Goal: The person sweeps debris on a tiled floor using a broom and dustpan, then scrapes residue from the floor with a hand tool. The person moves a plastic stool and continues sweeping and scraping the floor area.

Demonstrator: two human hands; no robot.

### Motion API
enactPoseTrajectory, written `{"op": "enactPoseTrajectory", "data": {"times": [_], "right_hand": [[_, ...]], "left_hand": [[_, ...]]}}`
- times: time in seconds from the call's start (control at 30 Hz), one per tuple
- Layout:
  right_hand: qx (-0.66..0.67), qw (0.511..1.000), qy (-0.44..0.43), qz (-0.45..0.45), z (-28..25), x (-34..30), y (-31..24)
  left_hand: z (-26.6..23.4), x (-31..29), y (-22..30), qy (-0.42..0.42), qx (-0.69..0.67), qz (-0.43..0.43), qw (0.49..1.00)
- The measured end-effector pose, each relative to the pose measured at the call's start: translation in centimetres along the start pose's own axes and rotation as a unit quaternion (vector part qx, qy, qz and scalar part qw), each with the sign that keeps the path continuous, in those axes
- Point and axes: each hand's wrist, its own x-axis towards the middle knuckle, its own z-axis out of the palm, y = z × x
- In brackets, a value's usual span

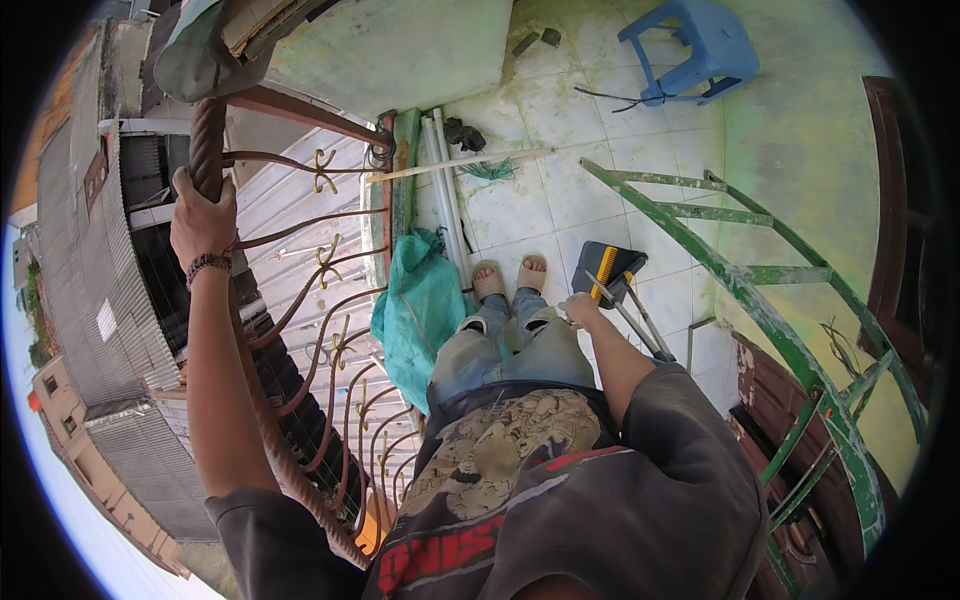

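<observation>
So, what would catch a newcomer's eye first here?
Probably the big green ladder on the right, then the blue stool at the top right. On the left, the left hand holds a twisted brown handrail, with rooftops beyond. A teal cloth lies left of the person's legs.

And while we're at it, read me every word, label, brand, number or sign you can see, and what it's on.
Dark shirt: large red lettering across the front, which I won't copy out.
Small dark-red panel at the far left: pale marks, too small to read.
Handrail and dustpan: no lettering I can make out.
</observation>
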Motion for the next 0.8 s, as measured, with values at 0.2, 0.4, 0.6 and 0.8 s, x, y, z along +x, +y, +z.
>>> {"op": "enactPoseTrajectory", "data": {"times": [0.2, 0.4, 0.6, 0.8], "right_hand": [[0.170, 0.972, 0.068, -0.147, -2.6, -3.3, -10.5], [0.260, 0.958, 0.063, -0.101, -5.0, -1.8, -12.9], [0.157, 0.973, 0.168, -0.025, -3.3, 6.9, -5.2], [0.224, 0.966, 0.130, -0.016, -4.2, 10.5, -12.2]], "left_hand": [[0.1, 0.1, 0.3, 0.005, 0.031, -0.009, 0.999], [0.7, 0.8, -0.4, 0.025, -0.004, 0.014, 1.000], [1.4, -1.2, 1.7, 0.253, 0.067, 0.236, 0.936], [18.2, -14.1, 12.5, -0.253, -0.246, 0.333, 0.874]]}}
